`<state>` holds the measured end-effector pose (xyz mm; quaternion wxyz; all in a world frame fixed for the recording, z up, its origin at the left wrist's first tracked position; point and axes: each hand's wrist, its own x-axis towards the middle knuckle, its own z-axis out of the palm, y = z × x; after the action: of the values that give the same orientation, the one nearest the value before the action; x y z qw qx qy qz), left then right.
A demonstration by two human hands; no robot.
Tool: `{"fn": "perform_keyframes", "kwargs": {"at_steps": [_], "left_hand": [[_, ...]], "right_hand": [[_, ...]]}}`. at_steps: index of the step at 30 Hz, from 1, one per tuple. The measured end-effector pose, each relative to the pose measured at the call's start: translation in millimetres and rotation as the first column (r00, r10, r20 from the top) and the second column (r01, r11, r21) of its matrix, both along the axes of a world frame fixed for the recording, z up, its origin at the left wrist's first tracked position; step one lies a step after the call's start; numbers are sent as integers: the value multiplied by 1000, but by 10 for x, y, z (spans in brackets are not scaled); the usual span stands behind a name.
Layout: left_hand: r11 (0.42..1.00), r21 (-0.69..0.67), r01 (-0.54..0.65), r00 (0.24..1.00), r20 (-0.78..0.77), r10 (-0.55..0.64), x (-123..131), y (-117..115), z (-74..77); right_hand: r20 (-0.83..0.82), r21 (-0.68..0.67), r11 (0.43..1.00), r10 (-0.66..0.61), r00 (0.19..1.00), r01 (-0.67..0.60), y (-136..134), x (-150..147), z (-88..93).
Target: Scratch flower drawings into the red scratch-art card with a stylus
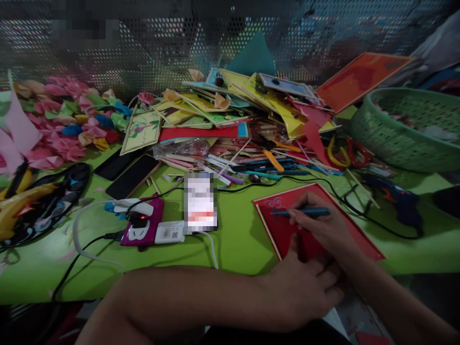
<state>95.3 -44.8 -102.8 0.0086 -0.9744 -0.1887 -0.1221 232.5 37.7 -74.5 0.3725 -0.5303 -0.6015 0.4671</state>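
Green tabletop (235, 247): I find the red card (276, 230) under the right hand (319, 223), which grips a blue pen (312, 211); left hand (305, 287) loose, unclenched, at its near edge. Pale loops (276, 203) drawn; most visible card unmarked: early stage, I judge.

Looks like a craft workshop in here: folded-paper shapes (64, 145), heaped cards (264, 99), pens (260, 167) and a glue gun (398, 197) crowd the green worktop (235, 215).

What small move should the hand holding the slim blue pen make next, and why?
Probably, the right hand should extend the pale curly lines with the slim blue pen: its tip is beside them, the left hand lies at the near edge of the strip-edged red card, and much red surface looks unmarked.
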Motion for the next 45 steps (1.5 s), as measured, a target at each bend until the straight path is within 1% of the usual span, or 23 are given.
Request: {"fn": "perform_keyframes", "kwargs": {"at_steps": [2,6,10,16,18,25,31,36,40,45], "left_hand": [[1000,0,0,1000,-3,0,3,-3,-11],[999,44,-8,1000,25,7,-10,-6,-7],[999,43,-14,998,67,11,-17,-9,-26],[1000,27,-4,998,65,2,6,-17,-82],[1000,31,-2,998,57,0,9,-13,-71],[999,50,-1,1000,-2,1,-35,7,41],[1000,25,-3,999,39,2,-21,-4,10],[999,33,-12,998,56,10,-11,-2,-3],[999,35,-5,997,71,3,-3,-7,-43],[1000,27,5,1000,4,-5,3,-5,-45]], "right_hand": [[4,4,1000,6,1000,-6,1,8,-21],[10,-5,1000,7,1000,-7,5,20,-51],[7,-1,1000,14,1000,-14,0,-3,-22],[5,5,999,36,999,-36,-3,-30,10],[2,2,999,39,999,-39,-1,-29,-1],[-2,-7,999,38,999,-38,-2,-33,8],[29,-9,997,71,997,-71,0,-6,3],[28,-22,996,93,995,-92,-4,-13,14],[5,-36,996,77,997,-77,-11,-17,29],[-39,-45,999,6,999,-7,-29,23,21]]}}
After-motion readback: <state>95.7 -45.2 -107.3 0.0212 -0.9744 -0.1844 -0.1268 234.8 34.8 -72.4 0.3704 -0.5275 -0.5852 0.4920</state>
